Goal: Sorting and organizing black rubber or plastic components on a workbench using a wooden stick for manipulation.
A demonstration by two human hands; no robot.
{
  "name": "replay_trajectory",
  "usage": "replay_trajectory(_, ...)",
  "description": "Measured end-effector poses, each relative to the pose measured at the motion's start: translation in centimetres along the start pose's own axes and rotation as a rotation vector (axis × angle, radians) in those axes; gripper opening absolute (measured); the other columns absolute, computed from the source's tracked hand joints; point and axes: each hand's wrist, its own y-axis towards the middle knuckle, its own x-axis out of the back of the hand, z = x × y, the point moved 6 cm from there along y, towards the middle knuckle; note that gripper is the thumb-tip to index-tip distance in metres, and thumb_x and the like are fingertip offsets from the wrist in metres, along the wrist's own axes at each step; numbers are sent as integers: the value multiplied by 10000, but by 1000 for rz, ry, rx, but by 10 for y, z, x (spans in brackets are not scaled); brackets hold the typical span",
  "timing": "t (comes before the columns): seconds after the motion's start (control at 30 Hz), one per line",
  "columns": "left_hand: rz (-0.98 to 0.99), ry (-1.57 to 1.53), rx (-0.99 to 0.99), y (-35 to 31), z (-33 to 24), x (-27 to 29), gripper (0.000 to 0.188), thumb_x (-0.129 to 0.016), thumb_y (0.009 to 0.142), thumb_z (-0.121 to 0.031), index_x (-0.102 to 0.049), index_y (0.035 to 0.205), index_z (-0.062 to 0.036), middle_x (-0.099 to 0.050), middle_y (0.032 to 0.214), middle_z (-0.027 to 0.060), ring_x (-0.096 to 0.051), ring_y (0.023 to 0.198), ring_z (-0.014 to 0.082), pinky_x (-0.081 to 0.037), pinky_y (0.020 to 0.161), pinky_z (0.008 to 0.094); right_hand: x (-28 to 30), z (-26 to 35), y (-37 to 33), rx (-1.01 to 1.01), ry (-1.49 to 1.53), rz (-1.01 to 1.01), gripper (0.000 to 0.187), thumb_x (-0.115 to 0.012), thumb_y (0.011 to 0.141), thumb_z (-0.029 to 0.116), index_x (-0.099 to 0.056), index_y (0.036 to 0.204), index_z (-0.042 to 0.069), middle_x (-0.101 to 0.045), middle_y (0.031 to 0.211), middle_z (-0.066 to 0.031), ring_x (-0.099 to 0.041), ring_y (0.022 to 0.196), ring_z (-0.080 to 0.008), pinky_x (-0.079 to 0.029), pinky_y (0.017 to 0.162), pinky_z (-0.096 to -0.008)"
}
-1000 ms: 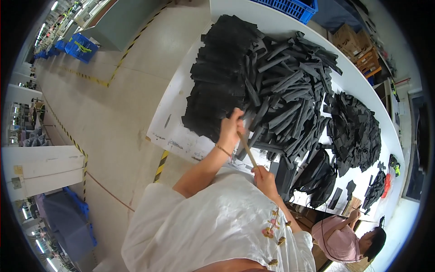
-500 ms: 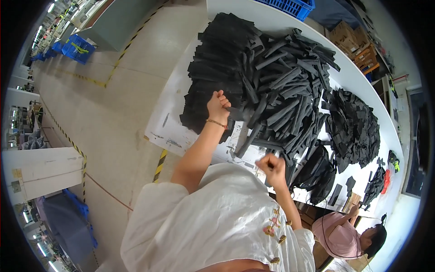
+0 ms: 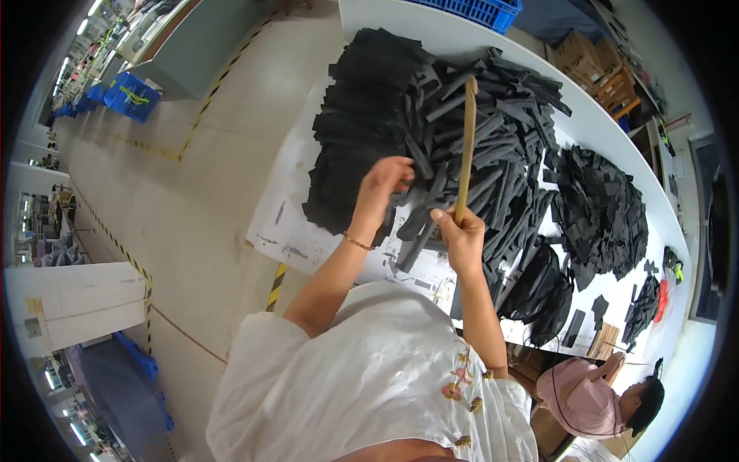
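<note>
My right hand [image 3: 465, 237] is closed around the lower end of a slim wooden stick [image 3: 468, 150]. The stick points up and away, over a heap of dark grey tube-like fabric strips [image 3: 496, 142]. To the left, my left hand [image 3: 382, 185] hovers beside the near part of that heap, fingers bent and smeared by motion; whether anything is between them is unclear. Beneath and beyond it, flat black strips [image 3: 358, 123] lie in overlapping rows along the table's left side.
The white table [image 3: 269, 223] has a raised far edge. On its right lie a pile of black pieces [image 3: 600, 208] and a black bag [image 3: 535, 296]. A co-worker in pink [image 3: 581, 396] sits at the lower right. A blue crate [image 3: 485, 11] stands beyond the far edge.
My left hand was a fist at the end of a dark strip; its fingers have since loosened. My right hand has moved farther forward, and the wooden stick now shows clearly, pointing away.
</note>
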Motion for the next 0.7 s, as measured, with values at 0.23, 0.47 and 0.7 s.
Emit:
replay_trajectory(0.23, 355, -47, 193, -9, 16, -26, 180, -596, 902, -172, -643, 929, 0, -602, 853, 5, -553, 826, 84, -427, 759, 231, 0, -10, -2, -76, -23, 78, 172, -728, 824, 143, -638, 799, -1, -489, 649, 73, -360, 589, -22, -287, 512, -198)
replay_trajectory(0.47, 176, 420, -107, -24, 11, -40, 262, -521, 964, -260, -542, 912, -4, -536, 717, 28, -461, 655, 96, -377, 595, 240, 10, 19, -2, 86, -73, -102, 118, -670, 861, 104, -630, 888, -4, -511, 683, 61, -378, 599, -27, -307, 528, -199)
replay_trajectory(0.7, 199, 337, 13, -32, 7, -49, 273, -579, 935, -275, -568, 861, -13, -512, 632, -8, -421, 536, 46, -331, 457, 223, 10, 16, 20, 105, 383, -46, 83, -565, 933, 148, -543, 877, 92, -413, 635, 65, -292, 477, -16, -209, 415, -202)
